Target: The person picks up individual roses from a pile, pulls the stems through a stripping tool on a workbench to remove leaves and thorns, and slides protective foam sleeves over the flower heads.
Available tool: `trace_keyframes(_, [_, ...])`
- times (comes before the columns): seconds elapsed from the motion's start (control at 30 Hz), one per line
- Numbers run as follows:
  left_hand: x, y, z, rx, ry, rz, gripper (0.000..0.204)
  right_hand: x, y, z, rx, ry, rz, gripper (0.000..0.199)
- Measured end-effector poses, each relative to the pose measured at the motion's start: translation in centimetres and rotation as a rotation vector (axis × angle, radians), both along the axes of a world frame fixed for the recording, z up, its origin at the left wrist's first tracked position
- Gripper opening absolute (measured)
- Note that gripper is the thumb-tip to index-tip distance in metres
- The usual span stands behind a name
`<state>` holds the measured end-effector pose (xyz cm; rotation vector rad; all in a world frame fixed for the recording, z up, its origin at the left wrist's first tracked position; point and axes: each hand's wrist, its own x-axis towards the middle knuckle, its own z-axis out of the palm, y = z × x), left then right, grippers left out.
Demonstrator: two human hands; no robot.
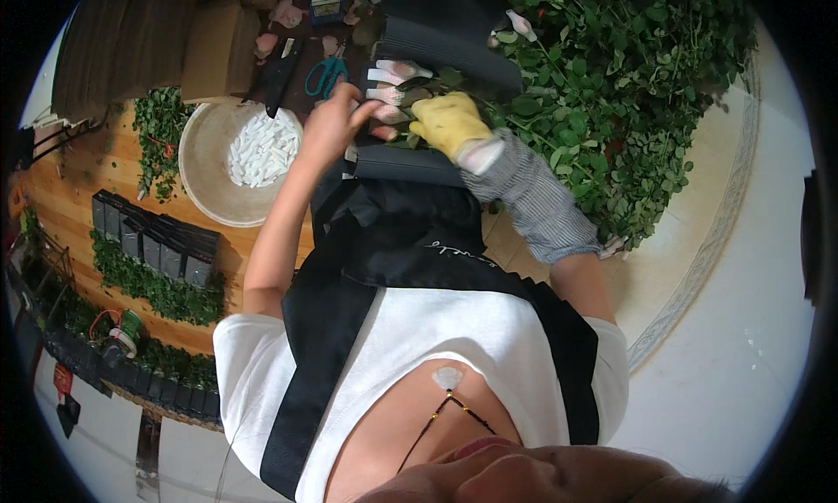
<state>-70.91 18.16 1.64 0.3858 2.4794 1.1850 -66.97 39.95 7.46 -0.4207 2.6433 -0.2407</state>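
Note:
My bare left hand (335,123) is over the work surface, its thumb and forefinger apart. The thumb tip lies close to a pale pink rosebud in a white net sleeve (390,114). Two more sleeved rosebuds (384,94) lie just above it in a row on dark ribbed padding. Below them rests a pinkish bud (383,134). My right hand (449,126) wears a yellow glove, with a grey striped sleeve up the forearm. Its fingers curl over the rose stems right of the buds; the fingertips are partly hidden among leaves.
Teal-handled scissors (326,75) and a black strip-like object (278,75) lie beyond my left hand. A round tub (202,167) of small white tubes stands at left, near stacked cardboard (214,62). Leafy rose stems (602,110) pile up at right. Black-wrapped bundles (157,237) sit farther left.

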Motion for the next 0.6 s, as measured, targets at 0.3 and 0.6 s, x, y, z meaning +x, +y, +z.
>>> trace_keyframes(0.3, [-2.1,-3.3,-1.2,0.540,-0.024,0.496,0.017,0.6,0.8,-4.1,-0.105,-0.028,-0.068,0.017])
trace_keyframes(0.6, [-1.1,3.0,-0.9,-0.075,0.151,-0.043,0.036,-1.2,1.4,-3.7,0.134,-0.012,-0.085,0.031])
